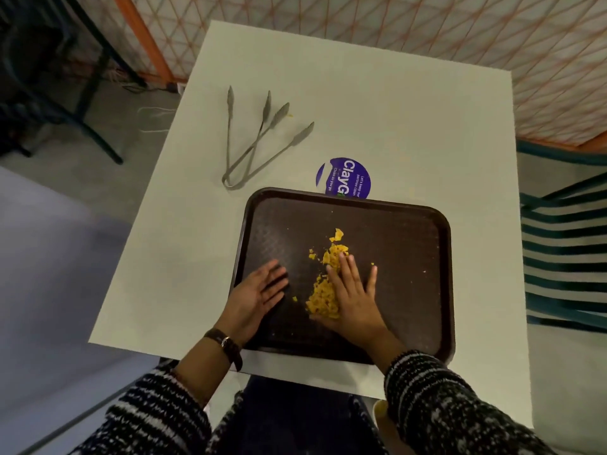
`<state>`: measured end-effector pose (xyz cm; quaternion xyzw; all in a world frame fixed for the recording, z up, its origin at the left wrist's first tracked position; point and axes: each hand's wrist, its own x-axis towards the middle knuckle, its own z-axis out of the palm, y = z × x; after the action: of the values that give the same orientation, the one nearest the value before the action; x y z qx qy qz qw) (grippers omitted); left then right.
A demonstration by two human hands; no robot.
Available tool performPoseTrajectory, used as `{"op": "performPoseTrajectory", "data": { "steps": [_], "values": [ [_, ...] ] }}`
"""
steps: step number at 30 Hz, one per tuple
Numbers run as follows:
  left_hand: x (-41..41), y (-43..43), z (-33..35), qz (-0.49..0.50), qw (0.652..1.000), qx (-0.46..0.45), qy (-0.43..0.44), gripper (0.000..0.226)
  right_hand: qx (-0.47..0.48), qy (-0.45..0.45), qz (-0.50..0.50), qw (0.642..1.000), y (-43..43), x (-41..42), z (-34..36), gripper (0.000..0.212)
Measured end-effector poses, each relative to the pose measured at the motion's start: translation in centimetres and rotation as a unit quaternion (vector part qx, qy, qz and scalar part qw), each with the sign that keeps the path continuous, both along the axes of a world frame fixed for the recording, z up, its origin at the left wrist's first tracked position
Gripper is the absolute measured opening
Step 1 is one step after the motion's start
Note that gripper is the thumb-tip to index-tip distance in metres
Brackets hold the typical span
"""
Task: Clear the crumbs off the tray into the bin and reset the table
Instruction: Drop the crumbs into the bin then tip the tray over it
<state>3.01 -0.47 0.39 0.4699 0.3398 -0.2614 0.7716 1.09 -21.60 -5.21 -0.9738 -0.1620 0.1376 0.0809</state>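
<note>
From the head view, the brown tray (pixel 423 231) sits at the near edge of the white counter (pixel 361 103), right in front of the person. The crumbs (pixel 323 298) lie in a loose yellow heap of small flakes at the middle of the tray, with a few specks scattered wider. The right hand (pixel 354 293) lies flat against the heap's right side, fingers (pixel 348 272) straight and spread, gripping nothing. The left hand (pixel 258 298) rests on the tray just left of the heap, fingers (pixel 275 281) straight, palm turned toward it, also holding nothing. I'd say the two hands are placed to herd the crumbs together. Two tongs (pixel 253 139) lie crossed farther back, beside a purple sticker (pixel 343 175). I see no bin.
</note>
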Motion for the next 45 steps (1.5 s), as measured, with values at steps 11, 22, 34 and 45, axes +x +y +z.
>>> {"op": "performPoseTrajectory", "data": {
  "steps": [11,22,34,45],
  "values": [
    [1.1,0.2,0.1,0.031,0.999,-0.009,-0.001,0.026,0.047,-0.026,0.021,0.998,1.9,1.0,0.9,0.068],
    [0.8,1.4,0.3,0.045,0.999,-0.012,-0.009,0.032,-0.027,0.022,0.164,0.986,4.2,-2.8,0.1,0.066],
    [0.9,0.1,0.4,0.029,0.999,-0.020,0.002,0.036,0.169,0.043,-0.039,0.984,1.3,0.6,2.6,0.060],
    [0.7,-0.4,0.2,0.030,0.999,-0.007,0.018,0.028,0.237,0.084,-0.041,0.967,-1.4,8.0,1.3,0.055]
  ]
}}
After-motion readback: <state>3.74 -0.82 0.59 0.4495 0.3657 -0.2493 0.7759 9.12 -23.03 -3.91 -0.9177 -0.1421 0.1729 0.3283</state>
